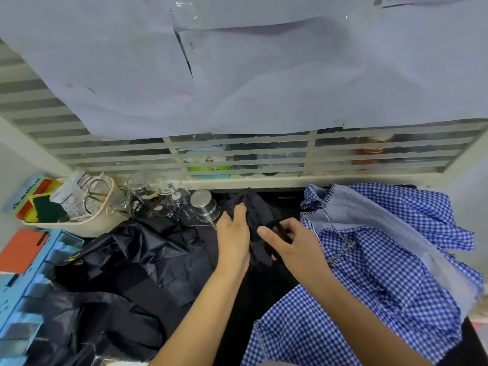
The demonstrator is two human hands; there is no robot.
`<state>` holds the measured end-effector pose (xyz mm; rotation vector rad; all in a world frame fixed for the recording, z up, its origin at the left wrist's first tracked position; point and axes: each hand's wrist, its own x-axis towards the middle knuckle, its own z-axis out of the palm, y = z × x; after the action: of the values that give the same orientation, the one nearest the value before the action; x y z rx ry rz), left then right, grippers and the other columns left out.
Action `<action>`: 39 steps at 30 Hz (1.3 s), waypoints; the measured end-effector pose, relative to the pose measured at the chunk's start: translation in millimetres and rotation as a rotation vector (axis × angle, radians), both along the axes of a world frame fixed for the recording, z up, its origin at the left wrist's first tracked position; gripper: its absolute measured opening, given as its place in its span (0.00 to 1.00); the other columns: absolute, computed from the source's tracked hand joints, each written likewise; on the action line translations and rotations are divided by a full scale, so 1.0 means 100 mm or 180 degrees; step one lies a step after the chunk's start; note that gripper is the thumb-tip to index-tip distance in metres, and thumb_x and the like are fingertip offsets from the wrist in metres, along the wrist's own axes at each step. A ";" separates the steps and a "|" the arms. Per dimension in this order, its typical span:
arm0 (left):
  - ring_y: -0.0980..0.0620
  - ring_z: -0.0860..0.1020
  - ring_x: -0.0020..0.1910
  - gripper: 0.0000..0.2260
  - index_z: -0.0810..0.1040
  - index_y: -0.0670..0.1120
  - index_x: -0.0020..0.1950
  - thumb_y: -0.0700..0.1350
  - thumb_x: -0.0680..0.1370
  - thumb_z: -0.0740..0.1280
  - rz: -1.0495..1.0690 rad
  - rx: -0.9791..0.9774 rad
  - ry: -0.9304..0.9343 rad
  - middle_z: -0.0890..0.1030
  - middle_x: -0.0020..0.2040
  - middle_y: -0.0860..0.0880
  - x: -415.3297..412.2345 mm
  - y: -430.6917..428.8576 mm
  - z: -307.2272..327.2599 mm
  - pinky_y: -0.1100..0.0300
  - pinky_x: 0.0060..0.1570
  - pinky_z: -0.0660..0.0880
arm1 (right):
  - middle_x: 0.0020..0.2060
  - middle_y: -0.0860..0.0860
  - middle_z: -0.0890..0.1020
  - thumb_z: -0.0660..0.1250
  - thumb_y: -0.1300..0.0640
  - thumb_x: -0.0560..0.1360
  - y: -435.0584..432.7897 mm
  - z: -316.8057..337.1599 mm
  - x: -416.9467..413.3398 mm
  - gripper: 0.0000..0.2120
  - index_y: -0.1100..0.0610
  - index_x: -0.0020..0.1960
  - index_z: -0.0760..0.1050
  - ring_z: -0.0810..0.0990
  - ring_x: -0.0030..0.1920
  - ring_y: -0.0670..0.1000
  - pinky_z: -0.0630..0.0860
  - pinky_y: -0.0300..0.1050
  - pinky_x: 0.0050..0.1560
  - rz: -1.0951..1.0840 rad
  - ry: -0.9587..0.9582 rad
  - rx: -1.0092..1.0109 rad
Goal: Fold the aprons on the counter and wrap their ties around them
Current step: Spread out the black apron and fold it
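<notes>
A folded black apron bundle lies on the dark counter near the back wall. My left hand grips its left side, fingers curled over the fabric. My right hand pinches a thin black tie that runs across the bundle. More black aprons lie crumpled at the left. Blue-and-white checked aprons are heaped at the right, with a braided tie on top.
Upturned glasses and a steel cup stand just left of the bundle. A cream basket with packets and scissors sits at the back left. Blue trays line the left edge. A slatted window grille runs behind the counter.
</notes>
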<state>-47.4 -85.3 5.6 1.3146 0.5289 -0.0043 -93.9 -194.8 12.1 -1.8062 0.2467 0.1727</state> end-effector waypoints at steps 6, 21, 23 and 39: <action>0.40 0.81 0.50 0.11 0.77 0.41 0.48 0.48 0.79 0.62 0.0272 -0.1566 0.1061 0.82 0.49 0.39 0.08 0.13 0.07 0.46 0.49 0.79 | 0.34 0.50 0.79 0.71 0.46 0.72 0.25 -0.08 0.07 0.15 0.58 0.42 0.75 0.75 0.34 0.46 0.74 0.40 0.37 0.0004 -0.0164 -0.0218; 0.43 0.82 0.46 0.17 0.79 0.35 0.56 0.44 0.71 0.70 -0.1880 -0.0872 0.0365 0.82 0.48 0.36 0.22 0.98 0.28 0.50 0.54 0.78 | 0.40 0.42 0.82 0.67 0.56 0.76 0.13 0.19 0.28 0.03 0.51 0.49 0.78 0.79 0.39 0.44 0.74 0.33 0.43 0.0263 -0.1199 -0.0174; 0.43 0.82 0.48 0.17 0.78 0.35 0.59 0.42 0.72 0.70 -0.2333 -0.0878 0.0510 0.82 0.51 0.36 0.22 1.02 0.31 0.51 0.55 0.78 | 0.41 0.33 0.79 0.65 0.63 0.77 0.10 0.32 0.36 0.14 0.48 0.58 0.77 0.78 0.38 0.44 0.72 0.29 0.43 0.0756 -0.1529 -0.0601; 0.43 0.81 0.53 0.39 0.73 0.40 0.65 0.43 0.57 0.83 -0.2505 -0.1458 -0.0157 0.81 0.55 0.39 0.40 0.97 0.26 0.53 0.51 0.80 | 0.36 0.49 0.84 0.67 0.63 0.76 0.18 0.25 0.76 0.09 0.51 0.48 0.83 0.78 0.33 0.42 0.76 0.38 0.41 0.1024 -0.1103 -0.0227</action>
<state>-7.9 11.7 32.0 0.9930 -0.0634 -0.7019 -18.0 -176.7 37.5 -1.9035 -0.2881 0.0746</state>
